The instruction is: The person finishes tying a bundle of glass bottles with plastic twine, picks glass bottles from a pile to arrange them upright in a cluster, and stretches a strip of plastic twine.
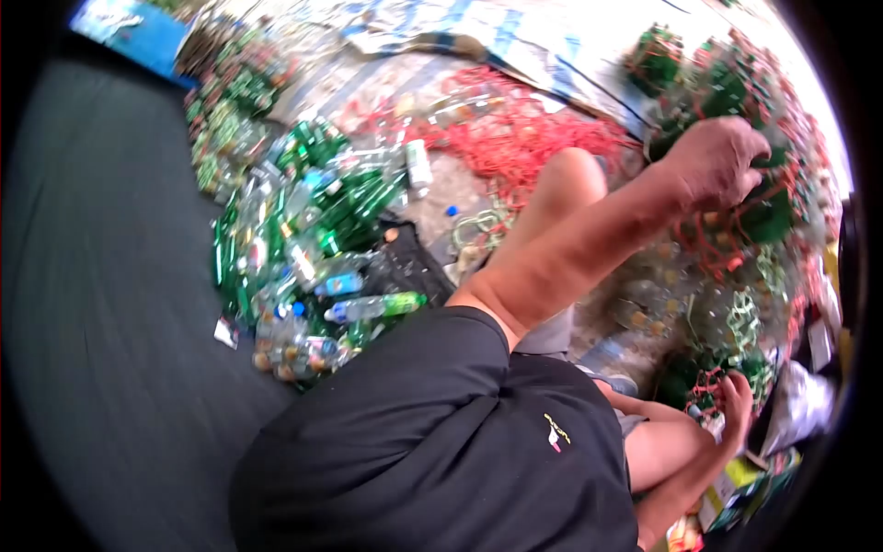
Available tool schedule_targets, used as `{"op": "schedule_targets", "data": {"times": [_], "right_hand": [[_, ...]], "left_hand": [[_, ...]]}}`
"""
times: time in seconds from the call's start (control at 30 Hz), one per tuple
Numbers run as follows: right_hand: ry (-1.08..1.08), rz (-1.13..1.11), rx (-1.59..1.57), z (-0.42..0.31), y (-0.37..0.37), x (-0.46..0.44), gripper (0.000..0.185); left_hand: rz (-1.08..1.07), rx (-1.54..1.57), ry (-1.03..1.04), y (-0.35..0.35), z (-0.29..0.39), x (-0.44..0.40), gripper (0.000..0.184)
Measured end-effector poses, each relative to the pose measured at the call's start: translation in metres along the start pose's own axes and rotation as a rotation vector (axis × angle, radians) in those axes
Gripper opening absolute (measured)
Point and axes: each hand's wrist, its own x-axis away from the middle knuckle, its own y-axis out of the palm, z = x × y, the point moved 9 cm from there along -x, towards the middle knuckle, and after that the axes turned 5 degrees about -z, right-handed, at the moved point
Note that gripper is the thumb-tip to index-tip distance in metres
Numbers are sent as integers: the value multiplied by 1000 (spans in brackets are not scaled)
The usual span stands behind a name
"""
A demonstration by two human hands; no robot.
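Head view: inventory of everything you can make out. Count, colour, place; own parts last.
Netted bottles: many, green and clear, right
Loose bottles: many, green and clear, heap left of centre
Red netting: one pile, top centre
Blue cap: one, blue, centre
Striped sheet: one, blue and white, top
Dark surface: one, near-black, far left
Silvery bag: one, silvery, lower right
Small blurred items: uncountable, mixed, right edge
Shirt: one, black, bottom
Knees: two, bare, centre and lower right
Left hand: one, bare, upper right
Right hand: one, bare, lower right
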Motion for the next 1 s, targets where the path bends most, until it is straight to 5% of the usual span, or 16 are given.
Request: {"op": "schedule_targets", "data": {"times": [0.07,0.1,0.23,0.3,0.37,0.47,0.57,0.87,1.0], "right_hand": [[-57,121,188,7,-37,7,30],[-47,139,183,7,-47,15,31],[-51,179,15,24,-52,10,30],[0,63,-183,79,-47,-14,32],[179,-109,35,115,-42,-23,26],[98,-72,126,83,-34,-16,27],[152,-15,219,77,-33,-15,29],[200,13,92,85,-37,-12,30],[179,37,112,78,-35,-5,30]], "left_hand": [[252,93,154,-71,-18,31,22],[321,-11,52,-105,-31,56,21],[160,-457,-578,-183,-170,242,35],[-102,-511,-937,-198,-244,387,44],[-39,-570,-1124,-222,-281,543,45],[-35,-833,-1523,-252,-242,668,41],[-93,-1091,-1454,-265,-223,706,35],[-664,-894,-1693,-246,-295,737,29],[-422,-925,-1398,-259,-286,679,36]]}}
